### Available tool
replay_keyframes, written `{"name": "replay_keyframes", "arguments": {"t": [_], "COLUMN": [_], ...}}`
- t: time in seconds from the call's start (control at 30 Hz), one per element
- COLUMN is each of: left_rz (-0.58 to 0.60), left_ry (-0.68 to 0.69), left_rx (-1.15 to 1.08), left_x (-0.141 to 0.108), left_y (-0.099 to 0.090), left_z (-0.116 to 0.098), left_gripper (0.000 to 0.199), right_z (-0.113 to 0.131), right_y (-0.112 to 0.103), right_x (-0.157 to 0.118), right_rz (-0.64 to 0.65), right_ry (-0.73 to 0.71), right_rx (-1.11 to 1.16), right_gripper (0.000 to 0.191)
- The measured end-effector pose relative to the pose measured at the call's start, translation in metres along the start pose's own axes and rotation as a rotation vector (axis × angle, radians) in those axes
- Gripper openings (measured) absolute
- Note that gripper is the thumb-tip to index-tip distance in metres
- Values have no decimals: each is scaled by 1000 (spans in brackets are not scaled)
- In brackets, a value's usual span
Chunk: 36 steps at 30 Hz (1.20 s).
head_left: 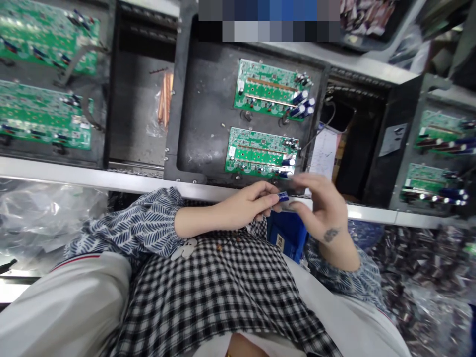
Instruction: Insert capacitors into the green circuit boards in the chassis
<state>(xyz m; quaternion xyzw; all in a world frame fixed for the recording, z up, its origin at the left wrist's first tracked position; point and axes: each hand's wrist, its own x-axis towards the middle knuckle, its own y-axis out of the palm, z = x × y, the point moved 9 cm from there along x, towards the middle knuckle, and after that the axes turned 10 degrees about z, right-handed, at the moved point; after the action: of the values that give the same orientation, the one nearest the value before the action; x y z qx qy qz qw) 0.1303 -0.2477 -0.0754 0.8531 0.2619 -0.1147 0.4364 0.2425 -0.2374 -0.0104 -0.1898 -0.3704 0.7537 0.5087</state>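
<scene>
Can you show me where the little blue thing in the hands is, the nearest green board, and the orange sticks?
blue capacitor (pixel 283 196), head view, on its blue body.
green board (pixel 260 158), head view, on its middle.
copper rods (pixel 165 96), head view, mid-length on the bundle.

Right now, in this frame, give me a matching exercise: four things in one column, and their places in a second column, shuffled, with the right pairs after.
Things:
1. blue capacitor
2. copper rods
3. near circuit board
4. blue box

Places:
A. in a clear bag on the grey tray left of the centre pallet
B. on the lap, under the hands
C. pinched at the left hand fingertips, with the right hand close by
D. on the dark pallet just beyond the hands

Pairs: 1-C, 2-A, 3-D, 4-B
</scene>
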Motion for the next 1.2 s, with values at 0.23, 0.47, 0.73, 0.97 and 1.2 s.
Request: {"name": "replay_keyframes", "arguments": {"t": [0.23, 0.47, 0.73, 0.97, 1.2], "left_rz": [-32, -128, -125, -105, 76], "left_ry": [-133, 274, 158, 17, 32], "left_rx": [-9, 312, -41, 26, 467], "left_x": [-14, 35, 76, 88, 78], "left_y": [-6, -56, -30, -20, 5], "left_z": [-42, -153, -132, -114, -97], "left_gripper": [31, 17, 21, 25, 27], "right_z": [-42, -44, -45, -42, -33], "right_y": [-25, -18, -25, -32, -42], "right_x": [-3, 13, 8, -7, 0], "right_rz": [-192, -60, -15, -77, -300], "right_ry": [264, 289, 280, 275, 189], "right_rx": [-66, -385, -473, -527, -114], "right_gripper": [13, 11, 11, 7, 32]}}
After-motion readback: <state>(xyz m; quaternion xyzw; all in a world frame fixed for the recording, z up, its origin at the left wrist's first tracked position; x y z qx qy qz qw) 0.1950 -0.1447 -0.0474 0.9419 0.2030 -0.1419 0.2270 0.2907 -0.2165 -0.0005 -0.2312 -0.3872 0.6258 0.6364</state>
